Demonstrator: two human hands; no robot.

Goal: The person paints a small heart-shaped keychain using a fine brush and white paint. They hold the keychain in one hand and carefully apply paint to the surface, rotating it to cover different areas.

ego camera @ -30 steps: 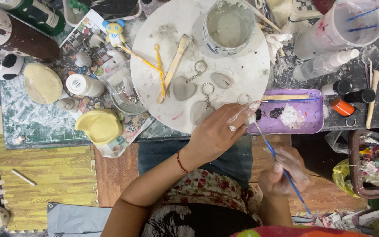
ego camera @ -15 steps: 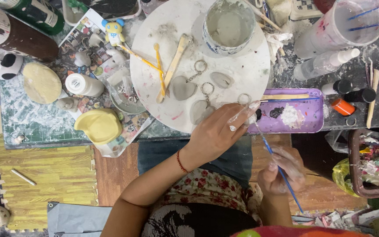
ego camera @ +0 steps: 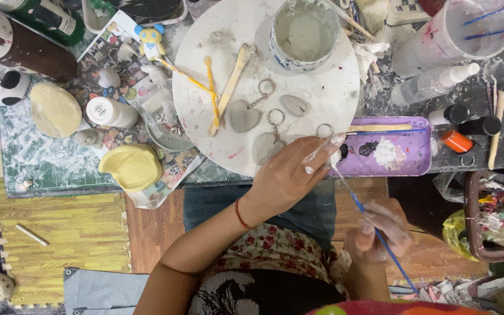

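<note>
My left hand, with a red thread bracelet at the wrist, pinches a small pale clay piece on a metal key ring at the near edge of a round white board. My right hand, blurred, grips a thin blue-handled brush whose tip reaches the held piece. On the board lie two grey clay hearts with key rings, a grey oval, wooden sticks and a cup of grey water.
A purple palette tray with white and dark paint sits right of the board. Small paint bottles, a clear jar with brushes and a spray bottle stand at the right. A yellow mould, a white bottle and figurines lie at the left.
My right hand has shifted slightly with the brush near the held piece. My left hand has stayed in place.
</note>
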